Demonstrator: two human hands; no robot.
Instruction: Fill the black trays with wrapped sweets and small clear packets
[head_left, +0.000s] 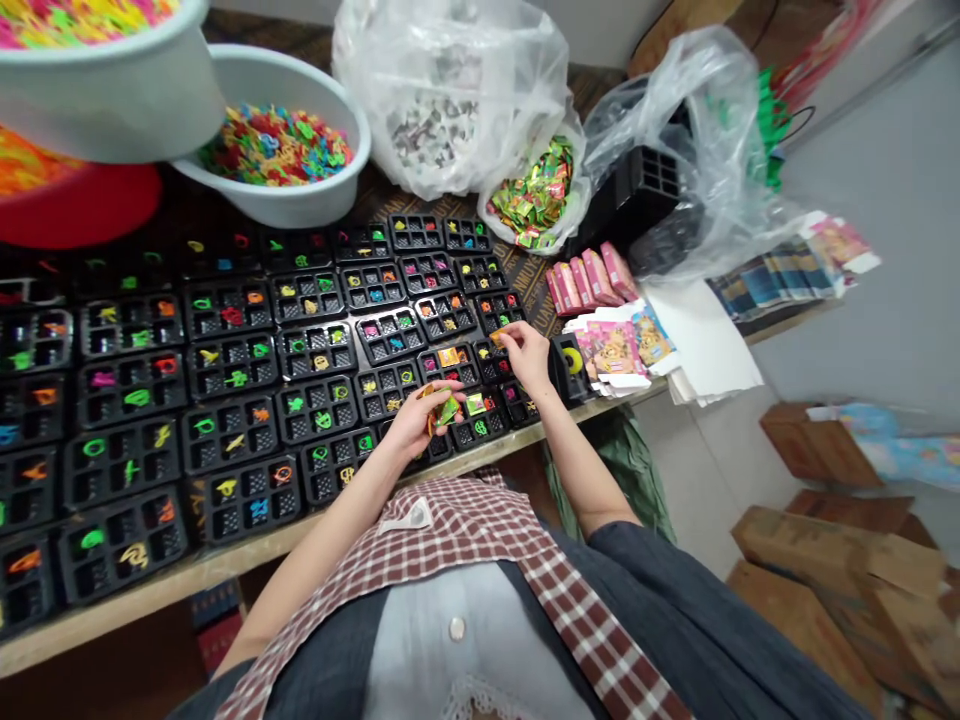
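My left hand (421,415) is closed around a small bunch of green and orange candy packets (444,408), held just above the near trays. My right hand (523,352) pinches one orange packet (498,337) over a black compartment tray (495,360) at the right end of the rows. Two packets (450,357) lie in neighbouring trays. Many black trays (225,400) cover the table, each holding small coloured plastic shapes.
White basins (300,200) of coloured shapes and a red basin (82,205) stand at the back left. Clear bags (450,90) hold grey pieces and candy packets (536,195). Pink boxes (589,280) and flat printed cartons (626,345) lie right. Cardboard boxes (840,560) sit on the floor.
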